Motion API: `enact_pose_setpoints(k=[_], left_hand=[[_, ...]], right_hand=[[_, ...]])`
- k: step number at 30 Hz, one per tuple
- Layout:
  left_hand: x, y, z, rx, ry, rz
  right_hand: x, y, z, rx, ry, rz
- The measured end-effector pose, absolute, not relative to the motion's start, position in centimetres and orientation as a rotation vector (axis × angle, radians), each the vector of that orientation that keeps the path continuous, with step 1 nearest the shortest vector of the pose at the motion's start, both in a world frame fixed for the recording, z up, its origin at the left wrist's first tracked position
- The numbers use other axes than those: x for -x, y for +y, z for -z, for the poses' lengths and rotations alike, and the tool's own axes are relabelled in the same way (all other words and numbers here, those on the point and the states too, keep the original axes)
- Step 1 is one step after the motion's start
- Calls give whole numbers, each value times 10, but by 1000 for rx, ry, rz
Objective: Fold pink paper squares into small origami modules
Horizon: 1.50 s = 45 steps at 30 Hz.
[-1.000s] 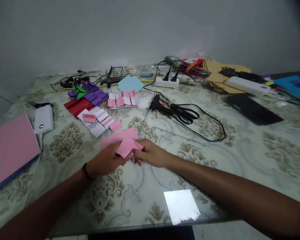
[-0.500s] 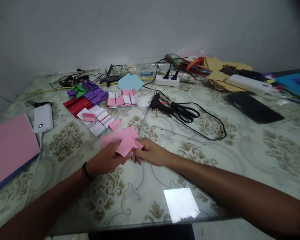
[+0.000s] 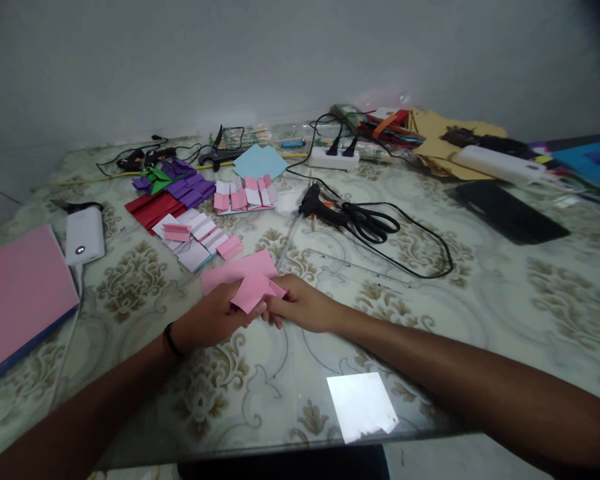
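Both hands engage one folded pink paper piece (image 3: 253, 292) above the near-middle of the desk (image 3: 455, 333). The left hand (image 3: 214, 315) pinches its left side; the right hand (image 3: 303, 305) pinches its right side, the two hands meeting beneath, fingertips partly hidden. A pink paper strip (image 3: 237, 268) appears just beyond; contact with the held piece cannot be determined. Beyond lie folded pink-and-white papers (image 3: 195, 240) and, to their right, a black glue gun (image 3: 330, 215), its cord coiled. A white power bank (image 3: 85, 235) lies at left.
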<state>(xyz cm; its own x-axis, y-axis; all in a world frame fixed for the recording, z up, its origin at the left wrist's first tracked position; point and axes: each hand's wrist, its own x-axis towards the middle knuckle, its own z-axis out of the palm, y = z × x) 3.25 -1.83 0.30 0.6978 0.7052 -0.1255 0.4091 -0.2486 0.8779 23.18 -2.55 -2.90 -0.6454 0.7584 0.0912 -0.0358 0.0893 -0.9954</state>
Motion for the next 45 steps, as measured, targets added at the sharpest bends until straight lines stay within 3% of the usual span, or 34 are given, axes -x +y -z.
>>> enact_pose_setpoints(k=[45], left_hand=[[-32,-19,0,-1874,876,-357]], right_hand=[[-232,-27,29,728,-1768,-1582]])
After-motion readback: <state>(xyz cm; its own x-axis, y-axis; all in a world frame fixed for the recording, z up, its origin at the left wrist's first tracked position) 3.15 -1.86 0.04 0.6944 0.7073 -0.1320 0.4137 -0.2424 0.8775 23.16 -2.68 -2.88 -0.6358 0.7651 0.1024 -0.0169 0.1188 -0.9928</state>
